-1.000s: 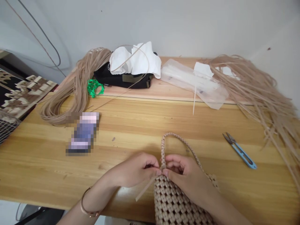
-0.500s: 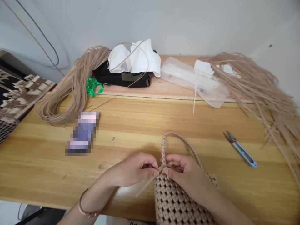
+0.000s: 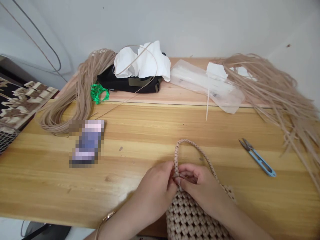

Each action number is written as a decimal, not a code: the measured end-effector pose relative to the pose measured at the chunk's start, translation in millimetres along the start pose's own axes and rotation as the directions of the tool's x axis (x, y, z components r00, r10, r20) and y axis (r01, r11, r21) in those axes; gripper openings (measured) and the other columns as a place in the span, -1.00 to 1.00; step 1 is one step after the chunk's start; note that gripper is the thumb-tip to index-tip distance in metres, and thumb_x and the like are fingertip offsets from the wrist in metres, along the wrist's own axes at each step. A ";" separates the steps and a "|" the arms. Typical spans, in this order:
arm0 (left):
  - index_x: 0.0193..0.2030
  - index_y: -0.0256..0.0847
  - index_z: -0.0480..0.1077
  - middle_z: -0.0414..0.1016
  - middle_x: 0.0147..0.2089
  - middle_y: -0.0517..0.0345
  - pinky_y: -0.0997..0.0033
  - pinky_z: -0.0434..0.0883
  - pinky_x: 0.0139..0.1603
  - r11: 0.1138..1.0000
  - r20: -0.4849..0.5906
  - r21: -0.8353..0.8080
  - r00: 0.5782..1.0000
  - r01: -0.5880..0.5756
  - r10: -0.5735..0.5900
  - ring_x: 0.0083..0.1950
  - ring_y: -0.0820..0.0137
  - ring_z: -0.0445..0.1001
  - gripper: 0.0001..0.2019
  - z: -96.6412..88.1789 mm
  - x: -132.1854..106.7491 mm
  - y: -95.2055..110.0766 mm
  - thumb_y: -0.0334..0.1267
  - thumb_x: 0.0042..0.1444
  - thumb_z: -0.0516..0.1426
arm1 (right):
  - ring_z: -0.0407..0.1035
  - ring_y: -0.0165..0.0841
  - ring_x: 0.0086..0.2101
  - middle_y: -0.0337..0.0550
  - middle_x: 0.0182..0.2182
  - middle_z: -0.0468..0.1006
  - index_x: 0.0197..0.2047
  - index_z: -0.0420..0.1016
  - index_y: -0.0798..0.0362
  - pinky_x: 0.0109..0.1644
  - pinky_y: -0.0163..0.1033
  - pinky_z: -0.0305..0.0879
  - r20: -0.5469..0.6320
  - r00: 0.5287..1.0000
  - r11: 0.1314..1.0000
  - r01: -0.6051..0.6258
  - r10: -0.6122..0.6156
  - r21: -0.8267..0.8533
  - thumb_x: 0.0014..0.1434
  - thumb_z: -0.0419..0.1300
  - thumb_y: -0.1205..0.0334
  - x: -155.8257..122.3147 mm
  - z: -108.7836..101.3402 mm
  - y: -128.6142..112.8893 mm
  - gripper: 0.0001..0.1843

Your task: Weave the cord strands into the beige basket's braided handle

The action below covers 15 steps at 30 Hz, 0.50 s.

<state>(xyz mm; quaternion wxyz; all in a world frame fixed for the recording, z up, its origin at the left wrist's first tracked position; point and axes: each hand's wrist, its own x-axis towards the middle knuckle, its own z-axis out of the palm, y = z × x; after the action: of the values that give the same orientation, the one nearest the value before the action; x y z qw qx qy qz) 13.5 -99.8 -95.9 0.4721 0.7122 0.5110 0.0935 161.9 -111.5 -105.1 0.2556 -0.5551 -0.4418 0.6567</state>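
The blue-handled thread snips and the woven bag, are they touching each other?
Apart. The head view shows bare wooden tabletop between the blue-handled thread snips and the woven bag; its braided handle is the nearest part.

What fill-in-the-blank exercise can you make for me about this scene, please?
The left hand and right hand both hold the ____ handle of the woven bag.
The bracelet is on the ____ wrist.
The thread snips on the wooden table have ____ handles.
The white tissue lies on a ____ pouch.

Missing words: braided; left; blue; black.
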 end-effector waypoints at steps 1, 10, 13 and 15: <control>-0.31 -0.19 0.29 0.43 -0.34 0.17 0.40 0.27 -0.28 1.000 -0.009 -0.015 1.000 -0.011 0.011 -0.31 0.36 0.38 -0.82 -0.4 1.1 0.7 -0.51 -0.02 -0.01 | 0.47 -0.34 -0.31 -0.17 -0.35 0.59 -0.32 0.50 0.08 -0.19 -0.27 0.35 0.000 1.000 1.000 0.003 -0.003 0.009 0.00 0.09 0.45 -0.1 0.0 -0.2 -0.79; -0.27 -0.18 0.35 0.48 -0.26 0.14 0.40 0.29 -0.24 0.993 0.067 0.085 0.995 -0.082 0.076 -0.24 0.35 0.42 -0.80 -10.8 0.8 -0.9 -0.44 0.16 -0.07 | 0.46 -0.33 -0.31 -0.16 -0.35 0.60 -0.33 0.50 0.08 -0.18 -0.26 0.35 -0.017 1.000 0.999 -0.021 0.021 0.040 -0.02 0.15 0.42 0.2 1.3 -0.4 -0.83; -0.27 -0.19 0.36 0.49 -0.27 0.13 0.39 0.31 -0.25 0.989 0.090 0.132 0.994 -0.068 0.057 -0.25 0.34 0.43 -0.80 -11.0 -0.6 -0.3 -0.42 0.18 -0.07 | 0.47 -0.32 -0.31 -0.15 -0.36 0.59 -0.32 0.50 0.08 -0.18 -0.25 0.35 -0.012 0.999 0.999 -0.030 0.031 0.042 0.00 0.14 0.40 0.2 1.5 1.0 -0.84; -0.30 -0.19 0.36 0.49 -0.30 0.13 0.39 0.31 -0.28 0.983 0.093 0.180 0.995 -0.046 0.029 -0.28 0.33 0.44 -0.79 -10.3 -0.8 0.6 -0.41 0.18 -0.08 | 0.47 -0.32 -0.31 -0.15 -0.36 0.59 -0.31 0.49 0.08 -0.18 -0.25 0.36 -0.015 0.999 0.999 -0.036 0.036 0.027 0.01 0.13 0.40 0.2 1.7 1.8 -0.84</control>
<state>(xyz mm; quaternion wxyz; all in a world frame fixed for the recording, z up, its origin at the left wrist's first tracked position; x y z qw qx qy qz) 7.2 -94.5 -89.6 0.4260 0.7653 0.4820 0.0232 160.5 -112.6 -106.7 0.2546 -0.5644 -0.4210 0.6629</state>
